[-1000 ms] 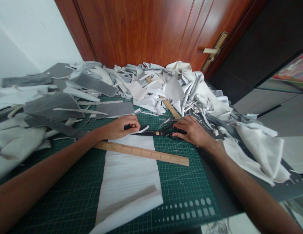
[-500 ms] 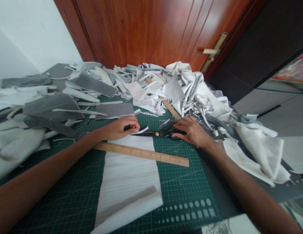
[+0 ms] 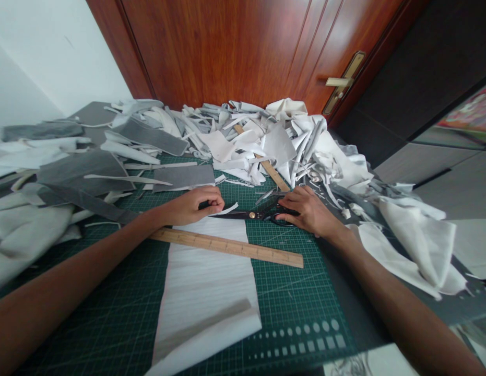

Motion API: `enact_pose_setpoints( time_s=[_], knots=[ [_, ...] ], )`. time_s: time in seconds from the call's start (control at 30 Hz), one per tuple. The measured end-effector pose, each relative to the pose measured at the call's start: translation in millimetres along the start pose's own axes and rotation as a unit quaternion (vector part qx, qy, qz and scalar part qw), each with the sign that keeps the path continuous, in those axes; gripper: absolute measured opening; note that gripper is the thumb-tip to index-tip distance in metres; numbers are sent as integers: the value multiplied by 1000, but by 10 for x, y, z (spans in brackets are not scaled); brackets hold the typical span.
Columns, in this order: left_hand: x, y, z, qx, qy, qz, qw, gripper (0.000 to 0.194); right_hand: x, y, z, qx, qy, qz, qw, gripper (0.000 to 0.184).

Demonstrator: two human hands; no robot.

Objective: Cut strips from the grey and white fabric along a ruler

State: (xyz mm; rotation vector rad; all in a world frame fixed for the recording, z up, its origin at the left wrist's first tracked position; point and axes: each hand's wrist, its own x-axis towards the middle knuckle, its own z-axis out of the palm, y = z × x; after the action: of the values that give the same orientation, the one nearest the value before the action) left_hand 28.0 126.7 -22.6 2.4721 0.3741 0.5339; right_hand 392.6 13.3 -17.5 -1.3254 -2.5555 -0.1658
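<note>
The right hand (image 3: 310, 211) lies palm down at the right of the work, its fingers closed over the looped handles of long black tailor's shears (image 3: 253, 214) with a brass pivot screw. The shears lie flat on a green gridded cutting mat (image 3: 301, 292), blades pointing left, and the hand appears to grip them, though the fingers hide how far they sit in the loops. The left hand (image 3: 193, 205) is curled just beyond the blade tips, fingers bent inward, beside a thin white fabric sliver (image 3: 226, 210). Whether it pinches anything cannot be told from this view.

Nearer, a long wooden ruler (image 3: 227, 246) with printed markings lies slantwise across a wide white fabric panel (image 3: 206, 284), which runs from under the shears toward the near edge of the mat. Flat grey fabric pieces (image 3: 184, 176) lie on the mat's far left. Beyond the hands rises a heap of crumpled white and grey fabric offcuts (image 3: 262, 143), with a second wooden ruler (image 3: 272, 172) poking out of it. More loose white fabric (image 3: 417, 250) lies to the right. At the far side stands a reddish-brown wooden door (image 3: 223, 52) with a brass lever handle (image 3: 339, 82).
</note>
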Motion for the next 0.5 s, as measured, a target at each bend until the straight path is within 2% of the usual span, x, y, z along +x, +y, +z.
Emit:
enact_pose_setpoints(
  time_s=[0.5],
  knots=[
    [5,16,3,-3,-2,-6,1000,43,-2,9,17,-16,24,-23,999,51]
  ],
)
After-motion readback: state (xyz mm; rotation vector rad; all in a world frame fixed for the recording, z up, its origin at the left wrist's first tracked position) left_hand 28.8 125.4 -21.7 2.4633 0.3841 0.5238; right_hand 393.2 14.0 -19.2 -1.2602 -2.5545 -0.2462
